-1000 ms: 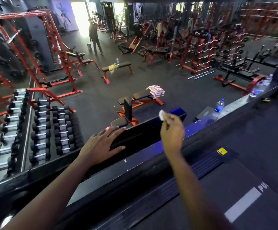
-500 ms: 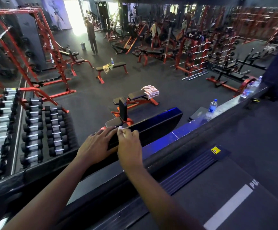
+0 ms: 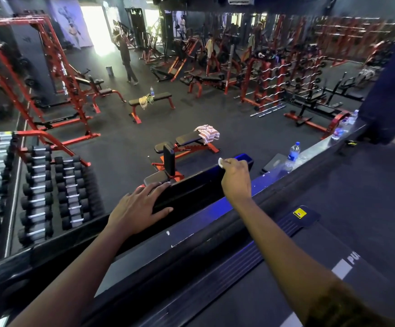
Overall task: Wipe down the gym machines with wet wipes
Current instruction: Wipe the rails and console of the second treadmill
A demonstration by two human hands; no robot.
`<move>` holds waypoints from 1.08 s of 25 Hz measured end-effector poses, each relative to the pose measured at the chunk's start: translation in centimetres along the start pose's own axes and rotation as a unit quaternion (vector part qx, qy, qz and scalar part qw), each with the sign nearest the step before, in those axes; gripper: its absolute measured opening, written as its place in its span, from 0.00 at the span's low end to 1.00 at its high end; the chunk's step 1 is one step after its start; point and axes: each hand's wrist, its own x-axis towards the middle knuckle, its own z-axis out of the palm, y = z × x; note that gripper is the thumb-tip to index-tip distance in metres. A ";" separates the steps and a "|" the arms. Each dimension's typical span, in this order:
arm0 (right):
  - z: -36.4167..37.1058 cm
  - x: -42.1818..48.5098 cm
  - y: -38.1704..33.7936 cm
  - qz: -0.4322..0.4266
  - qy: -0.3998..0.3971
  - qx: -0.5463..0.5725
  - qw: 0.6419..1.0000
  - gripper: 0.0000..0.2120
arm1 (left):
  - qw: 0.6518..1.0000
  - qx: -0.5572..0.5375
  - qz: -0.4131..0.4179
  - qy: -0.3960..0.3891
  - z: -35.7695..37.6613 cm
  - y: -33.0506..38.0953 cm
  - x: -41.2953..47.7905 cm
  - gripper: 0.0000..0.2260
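I look down over a treadmill's black deck point(image 3: 297, 263) toward a ledge. A black panel point(image 3: 201, 182) with a blue-lit right end stands along the ledge. My left hand point(image 3: 137, 208) rests flat on the panel's left part, fingers spread. My right hand point(image 3: 235, 179) pinches a small white wet wipe point(image 3: 221, 162) against the panel's top edge, near its right end.
Water bottles point(image 3: 294, 152) stand on the ledge point(image 3: 319, 147) to the right. Below lie dumbbell racks point(image 3: 38, 185) at left, red-framed benches point(image 3: 187, 142) with a towel, power racks and barbell stands. A person point(image 3: 127, 60) stands far off on the gym floor.
My right hand slid the wipe left along the panel's top edge up to my left hand, then back right near the blue end. My left hand stayed on the panel.
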 end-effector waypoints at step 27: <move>2.1 3.5 11.9 0.177 0.003 0.510 0.842 0.20 | 0.991 0.073 0.108 0.033 3.5 12.0 12.9 0.29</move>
